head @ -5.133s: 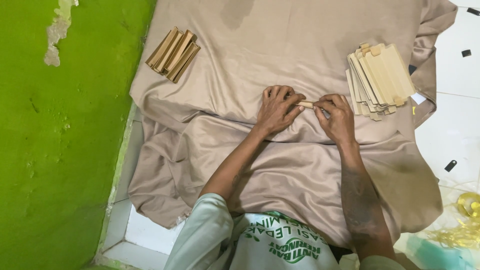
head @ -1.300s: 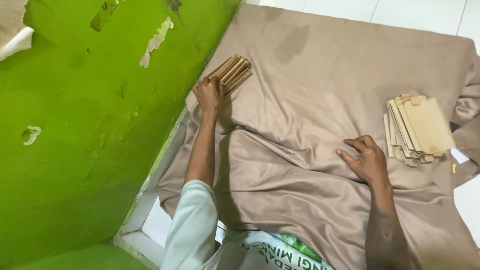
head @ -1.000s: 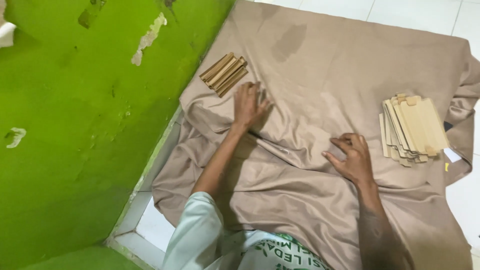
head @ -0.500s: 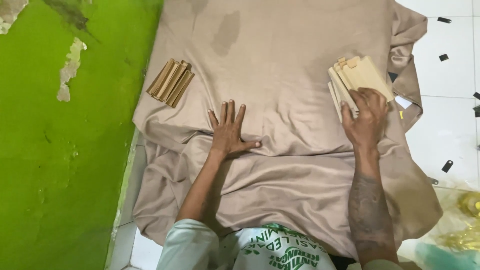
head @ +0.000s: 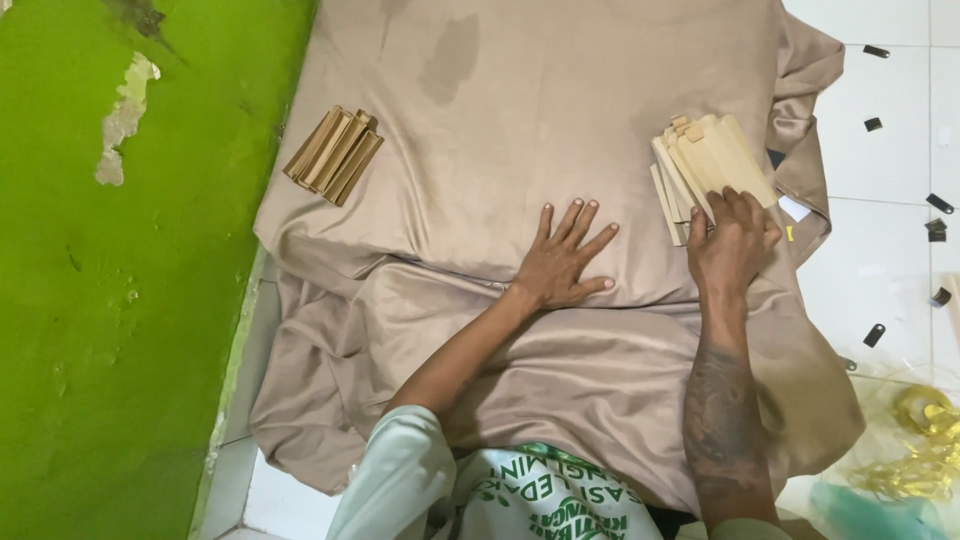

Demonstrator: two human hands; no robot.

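While the left hand [head: 562,262] lies flat on the beige cloth [head: 520,130], fingers spread wide and holding nothing, the right hand [head: 733,243] rests its curled fingertips on the near end of a fanned stack of pale flat packets [head: 708,165] (whether it grips one I cannot tell). Farther left, a darker tan bundle [head: 333,155] lies near the green wall [head: 110,300]

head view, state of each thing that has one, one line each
left hand: flat on the cloth, fingers spread, holding nothing
right hand: fingers on the fanned stack's near end
fanned stack of pale wooden strips: loose, splayed
darker wooden bundle: tight, untouched
beige cloth: spread, wrinkled, stained
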